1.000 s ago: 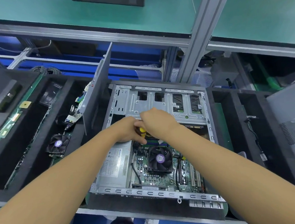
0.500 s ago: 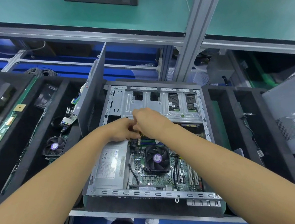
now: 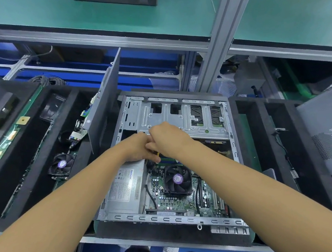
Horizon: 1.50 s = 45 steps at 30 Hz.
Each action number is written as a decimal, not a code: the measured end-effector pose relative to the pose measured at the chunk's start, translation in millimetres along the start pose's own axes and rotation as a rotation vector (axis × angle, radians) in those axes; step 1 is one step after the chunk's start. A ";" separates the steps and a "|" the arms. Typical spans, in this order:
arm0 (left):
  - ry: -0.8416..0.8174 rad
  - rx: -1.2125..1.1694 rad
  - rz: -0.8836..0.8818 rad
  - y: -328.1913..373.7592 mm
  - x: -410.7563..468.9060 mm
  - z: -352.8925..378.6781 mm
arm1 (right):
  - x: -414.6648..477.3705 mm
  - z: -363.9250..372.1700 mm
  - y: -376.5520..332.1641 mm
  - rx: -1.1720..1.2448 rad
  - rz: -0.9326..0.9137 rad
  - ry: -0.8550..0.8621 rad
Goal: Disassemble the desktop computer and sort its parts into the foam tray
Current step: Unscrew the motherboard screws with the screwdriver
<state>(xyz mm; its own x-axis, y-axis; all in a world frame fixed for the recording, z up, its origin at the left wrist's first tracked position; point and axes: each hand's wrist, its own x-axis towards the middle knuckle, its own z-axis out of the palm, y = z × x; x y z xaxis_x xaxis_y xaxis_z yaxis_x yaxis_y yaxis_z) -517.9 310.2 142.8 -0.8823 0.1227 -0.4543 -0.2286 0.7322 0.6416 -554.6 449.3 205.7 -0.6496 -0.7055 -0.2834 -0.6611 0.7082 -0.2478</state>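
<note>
Desktop computer [image 3: 169, 219], open grey sheet-steel case: lies flat between walls of black foam tray [image 3: 265, 129] for reach from above; has left grip [image 3: 137, 148] and right grip [image 3: 170, 139] touching at silver drive cage [image 3: 160, 118] edge; hides whether either closes.

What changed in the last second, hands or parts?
Barely anything. The left hand and right hand stay close together over the open case, at the drive cage edge; the yellow item between them shows less than before. Nothing visibly taken or released. CPU fan, power supply and foam tray unmoved.
</note>
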 end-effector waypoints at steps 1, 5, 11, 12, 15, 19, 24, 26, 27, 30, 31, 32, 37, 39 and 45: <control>-0.013 0.009 0.021 -1.1 -0.6 -1.4 | 0.4 -0.7 -0.8 -0.007 -0.020 0.003; 0.003 0.086 0.062 -4.9 -3.7 -4.4 | 2.4 -1.0 5.7 -0.020 -0.109 -0.012; 0.189 0.157 0.087 -0.1 -5.1 0.9 | -1.1 5.4 13.6 0.140 -0.077 0.005; 0.206 0.156 0.083 0.4 -5.5 2.0 | -1.3 5.7 13.9 0.137 -0.032 0.025; 0.228 0.141 0.068 2.6 -5.8 3.6 | -2.8 7.0 13.5 0.021 0.064 0.060; 0.210 0.117 0.084 3.2 -8.6 3.3 | -2.2 8.3 9.2 0.031 -0.027 0.043; 0.202 0.081 0.043 2.2 -7.5 6.0 | 1.1 4.6 12.7 0.048 -0.114 -0.002; 0.238 0.074 0.012 4.0 -6.6 6.3 | -0.2 6.8 14.4 0.079 -0.115 0.006; 0.249 0.079 -0.004 4.9 -6.1 6.4 | -1.0 8.0 14.9 0.098 -0.104 0.018; 0.269 0.073 -0.025 6.1 -5.4 8.0 | -3.8 9.9 14.0 0.103 0.000 0.074; 0.274 0.063 -0.026 5.8 -5.5 8.4 | -3.5 9.8 13.4 0.084 0.044 0.087; 0.273 0.058 -0.021 5.6 -5.9 8.8 | -2.9 9.6 12.5 0.063 0.067 0.088; 0.213 0.087 0.031 5.1 -8.8 5.4 | 0.1 9.2 9.0 0.085 -0.040 0.041; 0.195 0.094 0.041 4.7 -9.7 2.5 | 0.4 8.7 10.5 0.072 -0.095 0.036; 0.244 0.130 0.037 7.3 -9.9 4.7 | -2.4 9.9 12.2 0.128 -0.055 0.049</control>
<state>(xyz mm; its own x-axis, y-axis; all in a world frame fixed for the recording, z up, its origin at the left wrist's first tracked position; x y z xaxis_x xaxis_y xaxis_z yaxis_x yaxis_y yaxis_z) -508.9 317.4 149.1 -0.9657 -0.0029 -0.2595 -0.1538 0.8117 0.5634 -557.4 459.9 194.2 -0.6331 -0.7417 -0.2215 -0.6450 0.6637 -0.3788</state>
